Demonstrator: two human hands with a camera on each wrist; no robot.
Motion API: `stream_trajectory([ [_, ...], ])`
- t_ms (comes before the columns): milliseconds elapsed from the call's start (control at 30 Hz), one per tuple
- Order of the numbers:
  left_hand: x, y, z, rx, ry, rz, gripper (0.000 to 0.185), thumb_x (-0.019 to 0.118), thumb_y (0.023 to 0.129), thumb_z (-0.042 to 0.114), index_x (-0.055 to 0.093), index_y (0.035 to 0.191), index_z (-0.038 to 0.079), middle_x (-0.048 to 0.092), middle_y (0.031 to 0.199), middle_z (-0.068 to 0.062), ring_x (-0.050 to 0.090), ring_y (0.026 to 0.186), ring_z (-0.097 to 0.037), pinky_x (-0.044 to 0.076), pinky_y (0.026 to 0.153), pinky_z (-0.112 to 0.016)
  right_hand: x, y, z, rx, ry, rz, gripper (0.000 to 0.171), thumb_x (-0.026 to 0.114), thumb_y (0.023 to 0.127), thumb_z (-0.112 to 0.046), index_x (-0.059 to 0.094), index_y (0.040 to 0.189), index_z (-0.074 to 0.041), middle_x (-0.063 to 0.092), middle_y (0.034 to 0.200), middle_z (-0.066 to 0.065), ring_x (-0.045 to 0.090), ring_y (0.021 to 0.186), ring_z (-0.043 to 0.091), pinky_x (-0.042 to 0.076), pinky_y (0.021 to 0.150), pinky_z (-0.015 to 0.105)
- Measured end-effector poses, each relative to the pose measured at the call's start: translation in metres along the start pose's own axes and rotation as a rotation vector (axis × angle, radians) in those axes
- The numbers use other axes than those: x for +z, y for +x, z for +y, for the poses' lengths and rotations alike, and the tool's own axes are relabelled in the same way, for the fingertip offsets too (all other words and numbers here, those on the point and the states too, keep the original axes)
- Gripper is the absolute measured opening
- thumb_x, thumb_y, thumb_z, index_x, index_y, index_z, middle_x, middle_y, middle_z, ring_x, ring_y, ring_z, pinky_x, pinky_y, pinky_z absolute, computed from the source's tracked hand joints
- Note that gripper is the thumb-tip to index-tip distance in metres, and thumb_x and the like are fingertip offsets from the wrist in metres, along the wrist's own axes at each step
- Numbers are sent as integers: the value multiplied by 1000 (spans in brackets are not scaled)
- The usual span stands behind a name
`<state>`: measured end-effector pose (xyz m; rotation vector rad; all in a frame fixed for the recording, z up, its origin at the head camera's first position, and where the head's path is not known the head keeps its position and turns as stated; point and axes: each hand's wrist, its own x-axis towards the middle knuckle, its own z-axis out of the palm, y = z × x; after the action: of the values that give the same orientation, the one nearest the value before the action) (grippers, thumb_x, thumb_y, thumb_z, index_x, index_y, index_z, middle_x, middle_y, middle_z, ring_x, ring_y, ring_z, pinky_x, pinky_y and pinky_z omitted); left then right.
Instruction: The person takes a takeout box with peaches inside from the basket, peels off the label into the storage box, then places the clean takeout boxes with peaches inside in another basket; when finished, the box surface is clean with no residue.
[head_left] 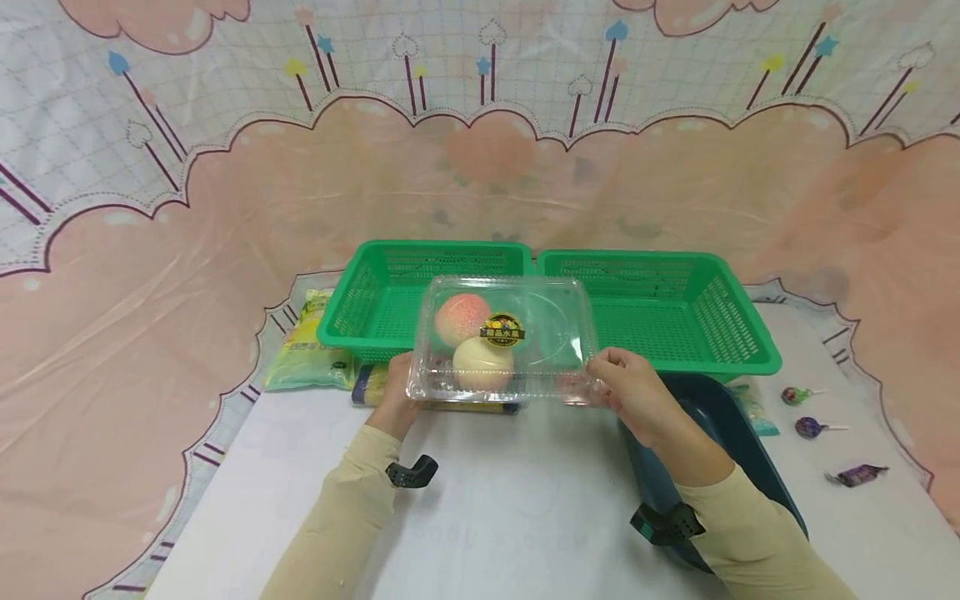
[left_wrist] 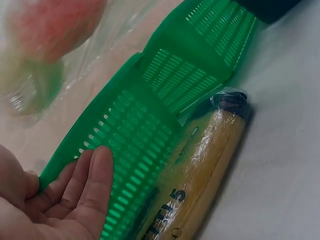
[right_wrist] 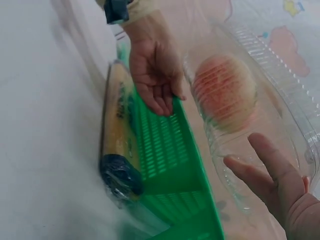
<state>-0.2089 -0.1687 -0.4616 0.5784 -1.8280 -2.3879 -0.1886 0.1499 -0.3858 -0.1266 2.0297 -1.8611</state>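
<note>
A clear plastic fruit box [head_left: 551,342] with a black and gold label is held up over the fronts of the baskets. Inside it are a pink peach [head_left: 462,319] and a pale yellow round fruit [head_left: 483,364]. My right hand [head_left: 633,392] pinches the box's near right corner, two fingers stretched along its underside in the right wrist view. The left hand [right_wrist: 157,75] is by the box's near left corner, its fingers loosely extended at the rim of the left green basket [head_left: 337,321]. Below it lies a wrapped pack of spaghetti [left_wrist: 205,155].
Another green basket [head_left: 738,333] stands at the right, with a dark blue tray [head_left: 765,467] in front. A yellow-green bag [head_left: 311,350] lies at the left. Two lollipops [head_left: 795,395], a purple wrapped candy [head_left: 860,475] and a small packet [head_left: 753,408] lie at the right.
</note>
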Motion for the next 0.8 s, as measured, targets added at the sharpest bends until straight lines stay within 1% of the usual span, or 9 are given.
stream_trajectory([
  [100,0,1,0,-37,82,21,37,47,112,20,68,116,-10,68,74,3,63,69,-5,56,64,-18,-3,-9,6,8,8,7,15,49,104,-12,48,90,-7,43,86,-1,47,75,7,55,81,26],
  [167,0,3,0,-60,166,29,50,44,113,31,63,128,-13,68,81,0,64,74,-7,56,67,-19,-5,-15,9,12,15,11,14,49,105,-11,48,91,-7,42,83,-2,45,68,5,54,78,25],
  [233,0,4,0,-67,225,33,57,42,113,38,63,128,-13,68,84,-2,65,77,-10,57,69,-20,-7,-21,13,12,17,10,17,48,106,-10,46,89,-7,48,84,-1,56,73,-1,54,78,25],
  [267,0,5,-1,-68,242,31,57,41,113,39,65,125,-11,68,85,-3,64,78,-10,57,69,-21,-8,-24,14,12,17,8,19,48,106,-10,45,88,-7,51,89,-1,63,82,-2,54,78,25],
  [367,-1,7,-2,-65,242,12,53,41,113,40,69,108,-5,65,81,-2,63,75,-11,57,68,-22,-10,-31,18,17,15,13,18,48,107,-9,45,89,-5,61,92,0,72,92,3,59,81,26],
  [500,0,8,-3,-64,229,-7,49,41,113,40,66,93,3,61,75,2,60,70,-10,55,64,-22,-11,-41,22,9,-5,26,10,49,105,-7,48,97,-2,64,91,-1,69,90,7,60,82,30],
  [600,0,9,-2,-80,214,1,48,42,113,40,66,99,1,62,76,2,60,70,-9,55,64,-21,-12,-48,26,-7,-23,27,7,50,105,-6,50,101,0,64,92,-1,65,88,8,59,78,29],
  [700,1,10,-2,-104,196,6,52,42,113,40,63,115,-7,63,85,-2,60,73,-9,55,65,-19,-13,-54,30,-2,-26,26,7,50,104,-5,50,104,2,63,87,-2,60,77,7,59,77,28],
  [800,1,11,-3,-112,179,-2,59,40,114,39,58,128,-16,64,94,-7,63,79,-10,58,69,-16,-14,-59,36,11,-31,20,11,50,104,-4,50,108,6,65,89,0,61,79,6,60,77,28],
])
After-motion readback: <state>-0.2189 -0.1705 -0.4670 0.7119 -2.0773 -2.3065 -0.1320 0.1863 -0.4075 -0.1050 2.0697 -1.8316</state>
